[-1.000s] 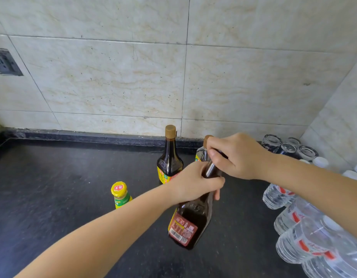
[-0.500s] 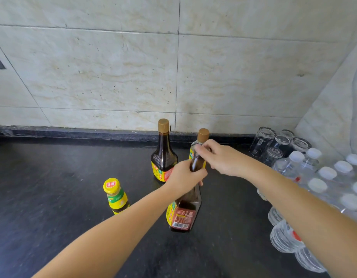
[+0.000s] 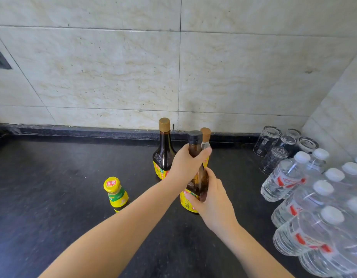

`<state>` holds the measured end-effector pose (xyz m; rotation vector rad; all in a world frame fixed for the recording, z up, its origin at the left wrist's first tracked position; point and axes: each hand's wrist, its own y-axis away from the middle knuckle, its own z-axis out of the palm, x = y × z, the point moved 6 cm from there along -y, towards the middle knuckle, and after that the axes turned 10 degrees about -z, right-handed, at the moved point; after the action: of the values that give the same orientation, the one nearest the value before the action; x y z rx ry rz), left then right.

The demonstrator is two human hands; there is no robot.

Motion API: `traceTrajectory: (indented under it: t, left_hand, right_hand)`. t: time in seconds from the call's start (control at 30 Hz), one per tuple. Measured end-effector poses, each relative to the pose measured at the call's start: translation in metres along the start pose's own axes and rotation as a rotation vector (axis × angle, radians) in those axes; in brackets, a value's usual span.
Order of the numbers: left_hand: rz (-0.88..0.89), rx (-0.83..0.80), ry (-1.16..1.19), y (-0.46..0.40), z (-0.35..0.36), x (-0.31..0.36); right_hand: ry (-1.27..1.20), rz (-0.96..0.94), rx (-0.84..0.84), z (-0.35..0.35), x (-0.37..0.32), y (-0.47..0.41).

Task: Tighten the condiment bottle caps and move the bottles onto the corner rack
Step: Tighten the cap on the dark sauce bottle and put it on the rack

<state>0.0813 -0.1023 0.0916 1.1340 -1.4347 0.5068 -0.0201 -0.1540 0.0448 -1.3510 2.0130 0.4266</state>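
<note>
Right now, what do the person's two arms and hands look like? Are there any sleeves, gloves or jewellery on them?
Both forearms are bare up to the picture's lower edge: no sleeve or cuff shows. The left hand and the right hand wear no gloves. No ring, watch, bracelet or marking is visible on either. The fingernails that show look short and unpainted, though they are too small to judge well.

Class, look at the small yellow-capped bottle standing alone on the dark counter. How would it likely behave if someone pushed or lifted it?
The yellow-capped bottle is short and squat, so it probably slides rather than tips when pushed. It looks small, likely light to lift. It looks like glass, so possibly fragile if knocked against the hard counter.
</note>
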Motion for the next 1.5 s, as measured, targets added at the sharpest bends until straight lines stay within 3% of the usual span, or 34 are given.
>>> traceTrajectory:
  t: [0.23, 0.47, 0.9, 1.17, 1.5]
  left_hand:
    - [0.065, -0.216, -0.108, 0.014, -0.013, 0.001]
    - [0.105, -0.003, -0.132, 0.058, -0.048, -0.064]
    - [-0.150, 0.432, -0.161, 0.197, -0.095, -0.199]
    - [-0.136, 0.604, -0.079, 0.288, -0.169, -0.232]
    - [-0.259, 0.883, 0.050, 0.434, -0.295, -0.311]
  right_hand:
    - [-0.383, 0.000, -0.153, -0.017, 0.003, -0.005]
    - [-0.431, -0.087, -0.172, -0.036, -0.004, -0.009]
    - [-0.574, -0.235, -0.493, 0.054, -0.056, 0.033]
    - [-0.578, -0.393, -0.654, 0.135, -0.157, 0.106]
    - [-0.552, -0.576, -0.879, 0.246, -0.300, 0.223]
